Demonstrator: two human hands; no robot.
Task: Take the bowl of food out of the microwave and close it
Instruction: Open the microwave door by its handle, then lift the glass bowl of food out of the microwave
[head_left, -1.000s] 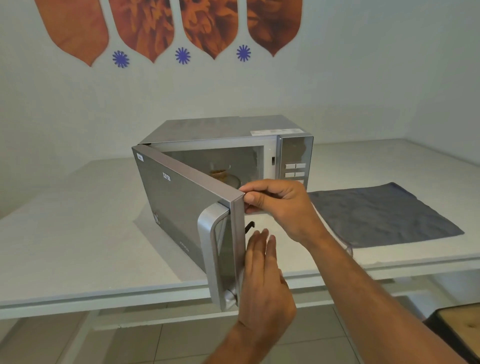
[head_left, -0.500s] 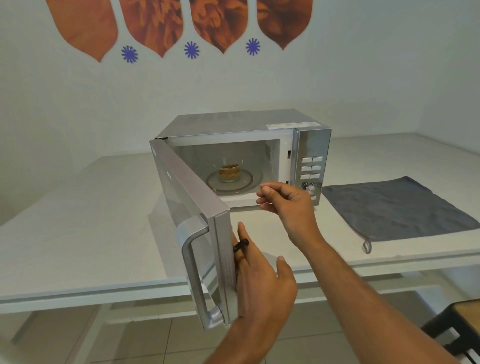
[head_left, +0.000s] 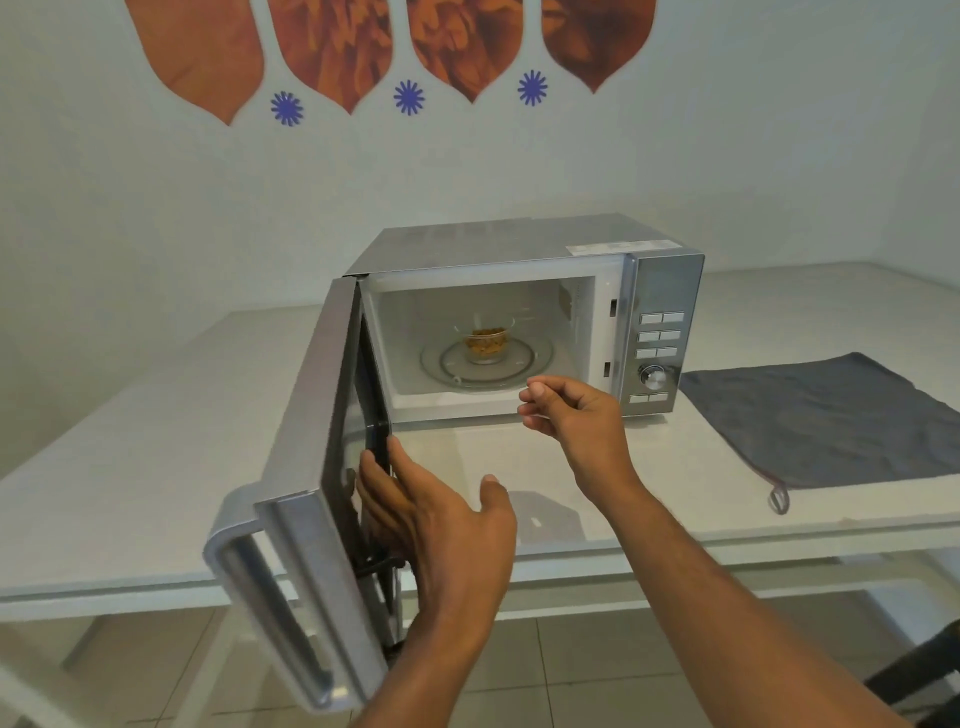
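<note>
A silver microwave (head_left: 660, 291) stands on a white table (head_left: 156, 457). Its door (head_left: 311, 467) is swung wide toward me on the left hinge. Inside, a clear glass bowl (head_left: 485, 343) of brown food sits in the middle of the glass turntable (head_left: 535, 364). My left hand (head_left: 436, 525) lies flat with fingers spread against the door's inner face, near its free edge. My right hand (head_left: 566, 415) hovers in front of the cavity's lower edge, fingers loosely curled, holding nothing.
A grey cloth (head_left: 821, 415) lies on the table to the right of the microwave. The white wall behind carries orange leaf shapes and blue stars. A dark stool (head_left: 930, 670) shows at the lower right, over a tiled floor.
The door has swung from half shut to wide open, pushed by my left hand. My right hand let go of the door's top edge and now hangs before the cavity.
</note>
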